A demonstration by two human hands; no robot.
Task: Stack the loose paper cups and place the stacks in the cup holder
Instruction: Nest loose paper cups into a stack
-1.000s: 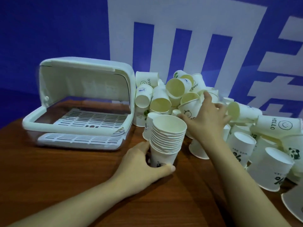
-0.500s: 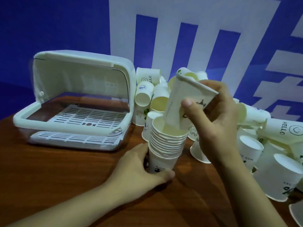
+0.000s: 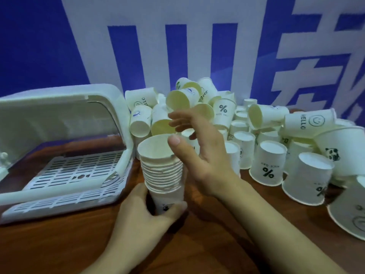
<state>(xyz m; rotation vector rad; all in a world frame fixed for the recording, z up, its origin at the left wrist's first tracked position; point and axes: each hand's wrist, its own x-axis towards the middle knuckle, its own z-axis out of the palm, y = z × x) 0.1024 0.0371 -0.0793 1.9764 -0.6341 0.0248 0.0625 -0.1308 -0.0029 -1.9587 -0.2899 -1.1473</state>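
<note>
A stack of several white paper cups (image 3: pixel 163 171) stands upright on the wooden table (image 3: pixel 59 244), mouths up. My left hand (image 3: pixel 146 218) grips the stack's bottom cup from the front left. Just right of the stack's top, my right hand (image 3: pixel 199 147) hovers with fingers spread and nothing in it, its thumb near the top rim. The white cup holder (image 3: pixel 59 151) sits at the left with its lid raised and a slotted tray inside. A heap of loose paper cups (image 3: pixel 256 135) lies behind and to the right.
A blue and white wall (image 3: pixel 177 46) rises right behind the cups. Upturned cups printed with "%" (image 3: pixel 267 165) and a "HELLO" cup (image 3: pixel 310 121) crowd the right side of the table. Bare wood shows in front of the holder.
My right hand took a cup from the heap, dropped it into the top of the stack, and has let go with fingers spread. My left hand kept holding the stack's base.
</note>
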